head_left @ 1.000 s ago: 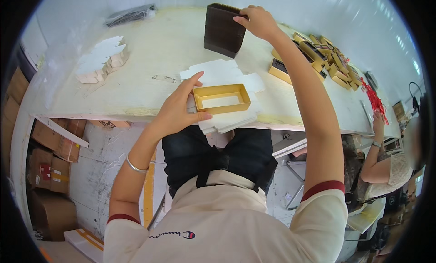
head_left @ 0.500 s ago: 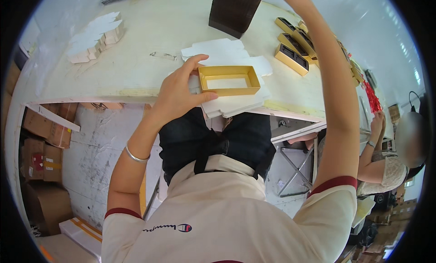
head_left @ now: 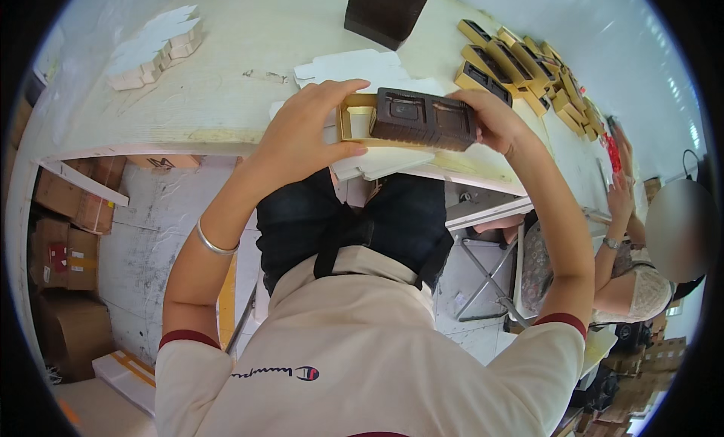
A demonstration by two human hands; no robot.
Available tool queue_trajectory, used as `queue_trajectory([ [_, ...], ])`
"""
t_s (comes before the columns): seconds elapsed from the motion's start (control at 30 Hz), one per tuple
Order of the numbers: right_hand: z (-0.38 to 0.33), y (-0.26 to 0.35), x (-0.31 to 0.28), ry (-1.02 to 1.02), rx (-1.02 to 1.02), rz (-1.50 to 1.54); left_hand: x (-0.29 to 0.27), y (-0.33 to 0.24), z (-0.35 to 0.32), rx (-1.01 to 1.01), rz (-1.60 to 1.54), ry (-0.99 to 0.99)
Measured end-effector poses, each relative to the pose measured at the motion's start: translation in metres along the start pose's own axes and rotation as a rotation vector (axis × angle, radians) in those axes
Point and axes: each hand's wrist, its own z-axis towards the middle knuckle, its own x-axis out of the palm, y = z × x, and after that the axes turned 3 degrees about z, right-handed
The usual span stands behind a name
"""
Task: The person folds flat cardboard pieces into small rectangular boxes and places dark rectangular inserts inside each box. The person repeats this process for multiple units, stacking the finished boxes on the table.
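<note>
My left hand (head_left: 305, 131) grips the left end of an open gold box (head_left: 345, 124), thumb on the near side and fingers on the far side. In my right hand (head_left: 494, 120) is a dark brown plastic tray (head_left: 422, 116) with moulded compartments. It lies tilted over the right part of the box, covering that part, while the box's left end shows bare inside. Beneath them, flat white card blanks (head_left: 354, 66) are stacked at the table's front edge.
Several gold boxes with brown trays (head_left: 520, 67) lie in a pile at the back right. A tall stack of brown trays (head_left: 386, 15) stands at the back middle, and folded white cards (head_left: 154, 49) sit at the left. Another person (head_left: 630, 279) works at the right.
My right hand has come back from the far side of the table with a brown tray, now over the gold box. My left hand still holds the box.
</note>
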Motion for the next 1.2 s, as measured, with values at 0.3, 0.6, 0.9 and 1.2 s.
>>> queue_trajectory([
  [0.3,0.028,0.017,-0.005,-0.008,0.007,-0.227,-0.003,0.000,0.004,-0.110,-0.053,0.096],
  [0.6,0.023,0.024,0.029,0.005,-0.080,-0.470,-0.004,0.003,0.012,-0.076,-0.122,0.144],
  [0.9,-0.021,0.006,0.018,0.317,-0.924,-0.891,-0.021,0.022,0.021,0.067,0.114,0.224],
  [1.2,-0.018,-0.014,0.036,0.129,-1.259,-1.123,0.000,-0.024,0.020,-0.061,0.298,0.198],
])
